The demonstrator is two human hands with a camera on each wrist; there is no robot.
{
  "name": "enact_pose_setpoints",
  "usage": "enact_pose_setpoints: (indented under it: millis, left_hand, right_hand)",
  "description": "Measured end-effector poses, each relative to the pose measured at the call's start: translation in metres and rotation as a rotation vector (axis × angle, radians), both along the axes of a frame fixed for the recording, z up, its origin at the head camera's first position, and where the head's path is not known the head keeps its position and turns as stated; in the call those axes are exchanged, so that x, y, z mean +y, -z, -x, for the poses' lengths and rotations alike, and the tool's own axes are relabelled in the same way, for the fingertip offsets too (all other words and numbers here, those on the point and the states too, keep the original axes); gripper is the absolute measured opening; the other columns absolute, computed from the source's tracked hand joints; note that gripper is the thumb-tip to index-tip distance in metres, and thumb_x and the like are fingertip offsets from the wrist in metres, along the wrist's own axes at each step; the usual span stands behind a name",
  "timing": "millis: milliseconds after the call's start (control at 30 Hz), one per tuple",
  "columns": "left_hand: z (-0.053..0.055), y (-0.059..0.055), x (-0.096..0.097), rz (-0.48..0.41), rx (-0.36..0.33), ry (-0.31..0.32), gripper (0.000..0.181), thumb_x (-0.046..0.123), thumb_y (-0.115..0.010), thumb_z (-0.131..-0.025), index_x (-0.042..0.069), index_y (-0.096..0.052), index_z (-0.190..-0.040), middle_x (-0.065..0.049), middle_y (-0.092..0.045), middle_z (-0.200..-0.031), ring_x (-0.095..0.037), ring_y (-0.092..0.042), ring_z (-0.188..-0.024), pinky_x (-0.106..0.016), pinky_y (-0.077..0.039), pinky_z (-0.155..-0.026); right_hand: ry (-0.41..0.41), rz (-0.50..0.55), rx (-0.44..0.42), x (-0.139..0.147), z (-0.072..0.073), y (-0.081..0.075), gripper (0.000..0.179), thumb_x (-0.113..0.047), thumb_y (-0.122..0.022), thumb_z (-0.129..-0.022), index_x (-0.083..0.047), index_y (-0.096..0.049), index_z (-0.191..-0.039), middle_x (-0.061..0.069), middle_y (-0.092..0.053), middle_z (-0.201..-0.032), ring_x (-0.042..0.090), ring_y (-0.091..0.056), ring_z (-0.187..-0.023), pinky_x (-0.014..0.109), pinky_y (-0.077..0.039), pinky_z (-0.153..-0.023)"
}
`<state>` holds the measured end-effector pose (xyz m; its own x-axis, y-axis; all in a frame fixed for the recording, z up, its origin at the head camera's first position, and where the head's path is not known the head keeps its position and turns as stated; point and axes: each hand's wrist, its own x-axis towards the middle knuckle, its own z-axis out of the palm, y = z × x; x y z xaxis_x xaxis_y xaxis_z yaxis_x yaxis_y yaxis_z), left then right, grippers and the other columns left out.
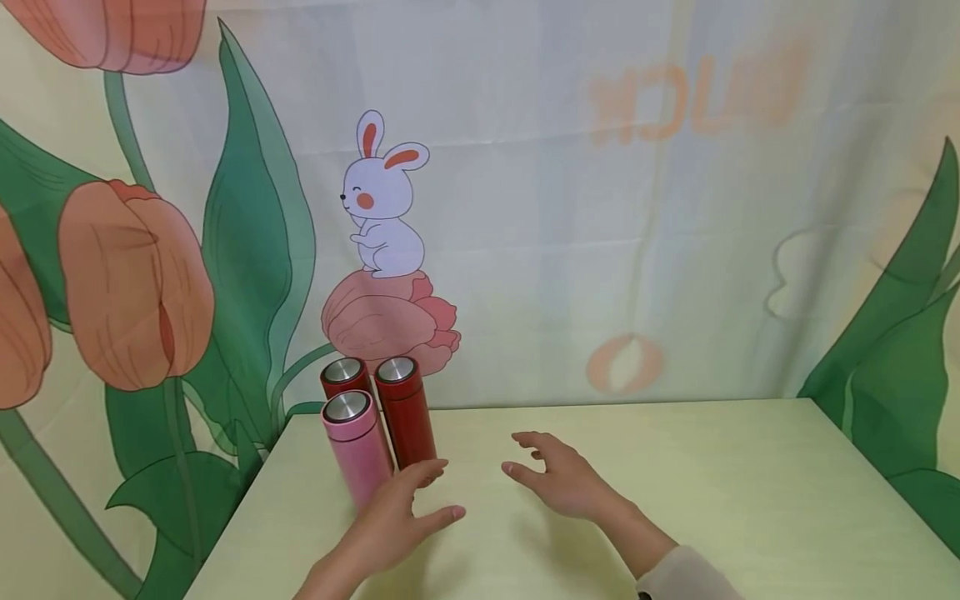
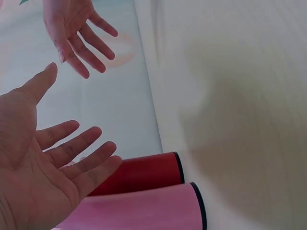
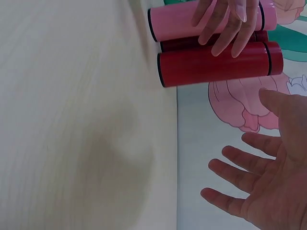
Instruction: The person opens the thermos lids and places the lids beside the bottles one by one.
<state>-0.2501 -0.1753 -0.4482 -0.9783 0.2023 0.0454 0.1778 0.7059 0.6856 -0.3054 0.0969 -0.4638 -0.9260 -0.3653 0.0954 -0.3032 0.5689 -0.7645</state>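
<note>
Three thermos flasks with silver-topped lids stand upright in a tight group on the left of the table. The pink flask is nearest, one red flask is to its right, and another red flask is behind, mostly hidden. My left hand hovers in front of the pink flask, fingers spread and holding nothing. To the right, my right hand hangs above the tabletop, its fingers apart and nothing in them. In the right wrist view, a gap lies between the right hand and the nearer red flask.
The pale table runs back to a printed curtain with tulips, leaves and a white rabbit. The flasks stand near the table's left edge. Both hands cast soft shadows on the tabletop.
</note>
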Motion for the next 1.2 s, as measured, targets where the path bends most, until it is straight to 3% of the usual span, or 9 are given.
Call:
enact_pose_setpoints:
  millis: [267, 467, 633, 967, 1200]
  left_hand:
    - [-0.007, 0.003, -0.013, -0.057, -0.056, -0.039, 0.065, 0.053, -0.081, -0.085, 0.023, -0.060, -0.139, 0.000, -0.066, -0.134, -0.025, -0.063, -0.122, -0.051, -0.057, -0.099]
    - [-0.011, 0.004, -0.026, -0.069, -0.125, -0.108, 0.067, 0.051, -0.082, -0.084, 0.020, -0.061, -0.139, -0.001, -0.068, -0.130, -0.027, -0.065, -0.116, -0.051, -0.058, -0.099]
    - [-0.012, 0.007, -0.039, -0.093, -0.139, -0.165, 0.066, 0.048, -0.083, -0.085, 0.018, -0.061, -0.139, -0.003, -0.069, -0.126, -0.026, -0.068, -0.113, -0.049, -0.059, -0.096]
    - [-0.013, 0.013, -0.067, -0.101, -0.092, -0.256, 0.033, 0.034, -0.081, -0.090, 0.016, -0.065, -0.112, 0.003, -0.070, -0.103, -0.016, -0.066, -0.098, -0.038, -0.061, -0.088]
    - [-0.014, 0.020, -0.091, -0.080, -0.038, -0.321, 0.026, 0.025, -0.079, -0.093, 0.015, -0.066, -0.113, 0.001, -0.070, -0.105, -0.018, -0.067, -0.102, -0.041, -0.060, -0.091]
  right_hand:
    - [-0.081, 0.107, -0.038, -0.026, -0.006, 0.003, 0.056, -0.053, -0.063, -0.100, -0.020, -0.056, -0.145, 0.004, -0.059, -0.147, 0.034, -0.057, -0.135, 0.057, -0.051, -0.105]
    - [-0.121, 0.190, -0.068, -0.046, -0.011, 0.007, 0.050, -0.049, -0.064, -0.100, -0.022, -0.059, -0.141, 0.002, -0.062, -0.143, 0.033, -0.059, -0.133, 0.055, -0.053, -0.103]
    - [-0.125, 0.233, -0.102, -0.061, -0.012, 0.009, 0.045, -0.046, -0.066, -0.100, -0.024, -0.061, -0.139, -0.001, -0.063, -0.141, 0.031, -0.060, -0.132, 0.053, -0.054, -0.103]
    - [-0.181, 0.305, -0.150, -0.090, -0.015, 0.008, 0.044, -0.035, -0.067, -0.101, -0.016, -0.061, -0.140, 0.009, -0.064, -0.139, 0.032, -0.063, -0.126, 0.049, -0.056, -0.100]
    - [-0.221, 0.313, -0.184, -0.110, -0.007, 0.014, 0.051, -0.035, -0.066, -0.101, -0.013, -0.056, -0.146, 0.010, -0.061, -0.144, 0.028, -0.063, -0.126, 0.045, -0.058, -0.098]
